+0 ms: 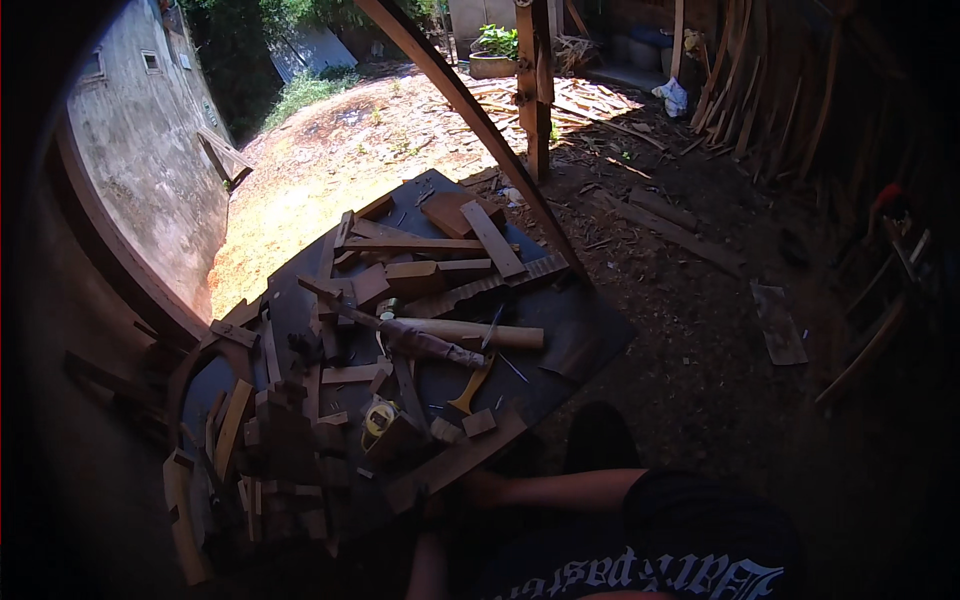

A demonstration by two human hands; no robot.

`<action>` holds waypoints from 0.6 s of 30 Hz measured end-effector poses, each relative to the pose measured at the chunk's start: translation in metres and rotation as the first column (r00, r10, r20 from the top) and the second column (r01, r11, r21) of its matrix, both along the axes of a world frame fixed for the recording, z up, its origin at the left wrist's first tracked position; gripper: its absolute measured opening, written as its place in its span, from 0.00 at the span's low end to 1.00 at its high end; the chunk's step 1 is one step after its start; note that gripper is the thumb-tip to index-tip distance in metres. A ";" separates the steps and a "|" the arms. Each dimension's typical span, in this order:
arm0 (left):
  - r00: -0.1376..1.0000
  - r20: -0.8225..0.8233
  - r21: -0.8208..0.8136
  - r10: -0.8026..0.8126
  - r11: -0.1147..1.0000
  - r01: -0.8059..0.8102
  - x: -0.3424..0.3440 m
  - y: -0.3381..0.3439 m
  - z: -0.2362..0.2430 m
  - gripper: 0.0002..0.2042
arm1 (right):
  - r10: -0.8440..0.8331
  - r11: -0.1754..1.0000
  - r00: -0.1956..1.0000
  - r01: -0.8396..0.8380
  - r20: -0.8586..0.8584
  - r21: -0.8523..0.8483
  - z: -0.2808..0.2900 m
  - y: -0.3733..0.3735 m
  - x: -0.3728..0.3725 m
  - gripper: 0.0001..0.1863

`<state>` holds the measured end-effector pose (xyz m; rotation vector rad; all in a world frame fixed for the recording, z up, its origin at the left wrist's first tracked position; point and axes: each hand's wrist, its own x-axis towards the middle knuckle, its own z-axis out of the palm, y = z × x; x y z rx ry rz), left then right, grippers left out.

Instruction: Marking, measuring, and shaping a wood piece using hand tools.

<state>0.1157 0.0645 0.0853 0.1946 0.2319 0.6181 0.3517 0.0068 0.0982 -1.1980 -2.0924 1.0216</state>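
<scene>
In the head view my right hand (pixel 485 488) is at the near edge of a dark worktop (pixel 610 330), by a flat board (pixel 455 465). My left hand (pixel 432 508) is low beside it in deep shadow. The fingers of both are hidden, so I cannot see what they hold. Scattered on the worktop are wood offcuts (pixel 480 237), a wooden-handled hammer (pixel 500 336), a tool with a mottled handle (pixel 440 348), a yellow-handled tool (pixel 470 392), a yellow tape measure (pixel 378 422) and several nails.
A slanted timber (pixel 460 105) and a post (pixel 533 110) stand behind. A weathered wall (pixel 140 150) is left, beyond sunlit ground. At right, long planks (pixel 730 100) lean, loose boards (pixel 775 320) lie on dirt, and what looks like a person in red headwear (pixel 890 205) is in shadow.
</scene>
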 end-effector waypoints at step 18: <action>0.843 -0.442 -0.128 0.308 0.908 -0.399 0.049 -0.070 -0.035 0.22 | 0.183 0.917 0.884 0.006 0.431 -0.399 0.146 0.004 0.020 0.26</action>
